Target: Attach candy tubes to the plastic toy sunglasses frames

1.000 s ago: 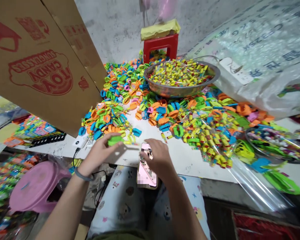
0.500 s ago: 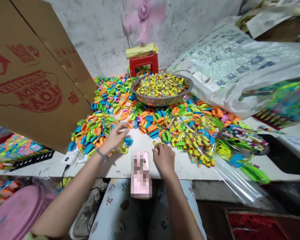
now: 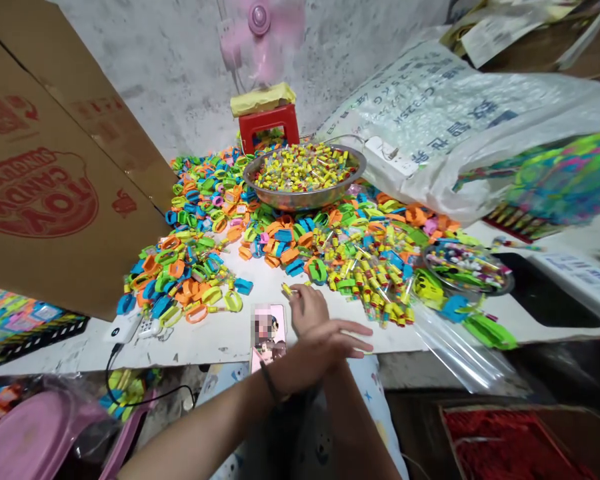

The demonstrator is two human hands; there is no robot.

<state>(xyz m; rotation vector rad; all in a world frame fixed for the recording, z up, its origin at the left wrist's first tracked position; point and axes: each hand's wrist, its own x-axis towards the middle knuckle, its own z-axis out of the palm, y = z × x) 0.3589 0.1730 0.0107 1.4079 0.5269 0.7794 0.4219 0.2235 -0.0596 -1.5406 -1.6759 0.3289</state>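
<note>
Your left hand (image 3: 325,347) reaches across your right wrist near the worktop (image 3: 210,337) front edge, fingers stretched flat and holding nothing. Your right hand (image 3: 306,308) rests just behind it, fingers curled at a small yellow tube (image 3: 287,290) at its 11 o'clock; you cannot tell whether it grips. A phone (image 3: 268,333) overhangs the edge at 9 o'clock. Bare worktop lies left of the phone; the heap of coloured toys (image 3: 290,233) crowds 12 o'clock, and the metal bowl (image 3: 305,177) sits beyond.
</note>
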